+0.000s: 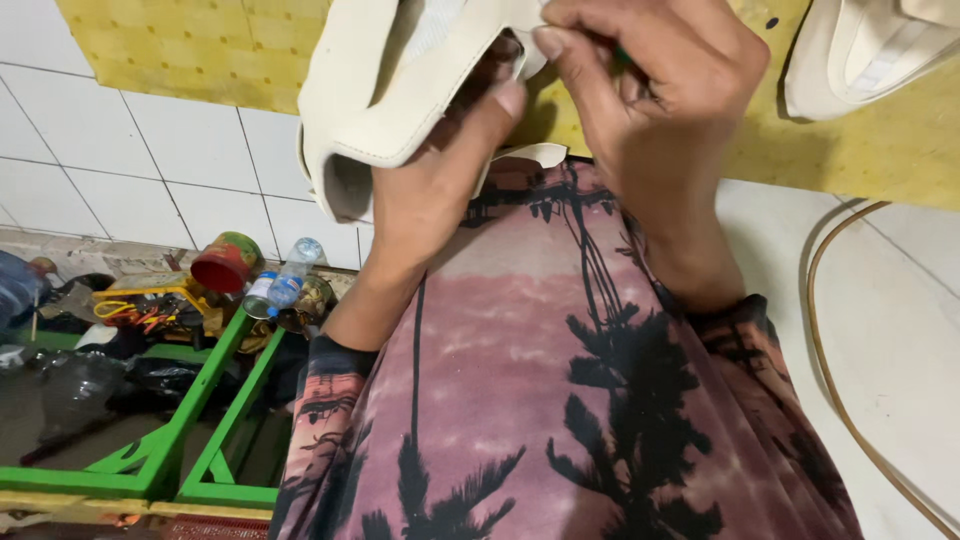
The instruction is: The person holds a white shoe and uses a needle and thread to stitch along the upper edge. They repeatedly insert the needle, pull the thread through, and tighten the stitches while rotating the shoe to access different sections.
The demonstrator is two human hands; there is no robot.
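Here the left hand [440,190] grips a cream shoe upper [385,90] from beneath, thumb pressed against its stitched edge. The right hand [650,100] is clenched over the piece's top edge, fingers pinching it; a small green thing shows between them, too hidden to identify. Both are raised over the yellow desk [880,150], where another cream shoe [870,50] lies, well apart.

Smooth matt cream leather-like shoe upper [375,90]; glossy white tiles [150,150]; printed cloth shirt [560,400].
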